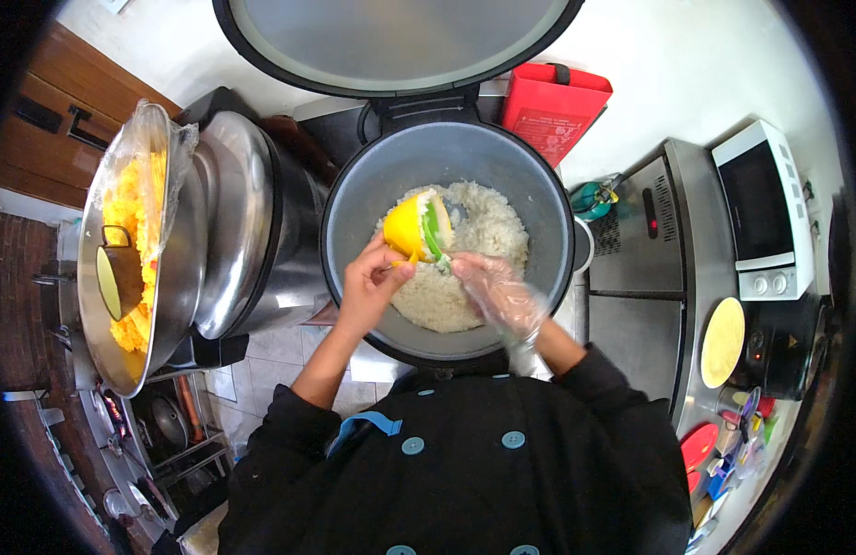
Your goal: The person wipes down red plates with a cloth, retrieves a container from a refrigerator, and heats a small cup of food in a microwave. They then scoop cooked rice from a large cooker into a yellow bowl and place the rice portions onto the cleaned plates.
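Observation:
Before me stands a large open cooker with a grey inner pot, its lid raised at the back. White cooked rice covers part of the bottom. My bare left hand holds a yellow cup by its handle, tilted above the rice, with rice at its mouth. My right hand, in a clear plastic glove, grips a green rice paddle, its blade against the cup's mouth. Rice sticks to the paddle; its grip is mostly hidden by my fingers.
At left, a steel bowl of yellow rice, partly under plastic wrap, sits atop a steel lidded container. A red holder stands behind the cooker. At right are a steel refrigerator, a microwave and a yellow disc.

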The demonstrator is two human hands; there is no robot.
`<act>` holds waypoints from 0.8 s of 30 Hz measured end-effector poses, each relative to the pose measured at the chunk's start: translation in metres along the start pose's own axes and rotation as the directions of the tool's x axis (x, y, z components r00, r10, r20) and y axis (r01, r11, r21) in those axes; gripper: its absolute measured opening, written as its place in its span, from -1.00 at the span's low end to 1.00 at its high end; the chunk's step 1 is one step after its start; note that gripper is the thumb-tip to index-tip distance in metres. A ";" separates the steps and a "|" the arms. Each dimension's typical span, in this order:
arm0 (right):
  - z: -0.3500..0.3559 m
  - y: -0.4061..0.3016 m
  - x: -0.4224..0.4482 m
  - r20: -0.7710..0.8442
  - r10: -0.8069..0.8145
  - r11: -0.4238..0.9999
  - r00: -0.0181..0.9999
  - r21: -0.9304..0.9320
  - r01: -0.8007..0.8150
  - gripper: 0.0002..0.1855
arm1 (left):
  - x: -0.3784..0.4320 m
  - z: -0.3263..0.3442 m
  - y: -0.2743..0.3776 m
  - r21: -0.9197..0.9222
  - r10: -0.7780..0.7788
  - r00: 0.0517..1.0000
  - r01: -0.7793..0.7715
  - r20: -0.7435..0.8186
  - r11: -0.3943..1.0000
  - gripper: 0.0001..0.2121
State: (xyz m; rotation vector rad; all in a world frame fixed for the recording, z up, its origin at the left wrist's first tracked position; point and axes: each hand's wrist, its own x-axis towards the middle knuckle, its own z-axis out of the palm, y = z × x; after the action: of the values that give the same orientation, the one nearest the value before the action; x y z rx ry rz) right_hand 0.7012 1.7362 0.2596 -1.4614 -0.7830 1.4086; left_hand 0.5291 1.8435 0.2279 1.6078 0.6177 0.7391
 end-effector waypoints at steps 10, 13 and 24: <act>-0.039 0.025 0.018 0.113 -0.510 0.426 0.853 -0.828 0.364 -0.76 | 0.004 -0.016 0.005 -0.334 -0.362 0.924 0.383 0.127 0.861 -0.83; -0.042 0.007 0.013 0.005 -0.485 0.509 0.875 -0.812 0.286 -0.80 | 0.002 -0.023 0.009 -0.354 -0.371 0.918 0.395 0.139 0.848 -0.84; -0.026 0.014 -0.042 -0.120 -0.470 0.104 0.874 -0.991 -0.080 -0.82 | 0.004 -0.054 0.009 -0.426 -0.276 0.961 0.262 0.030 0.866 -0.91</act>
State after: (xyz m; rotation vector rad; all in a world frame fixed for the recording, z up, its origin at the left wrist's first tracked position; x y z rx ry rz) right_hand 0.7186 1.6883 0.2607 -2.3990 -1.7483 0.0336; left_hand 0.4909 1.8800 0.2422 1.0793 0.6366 0.6380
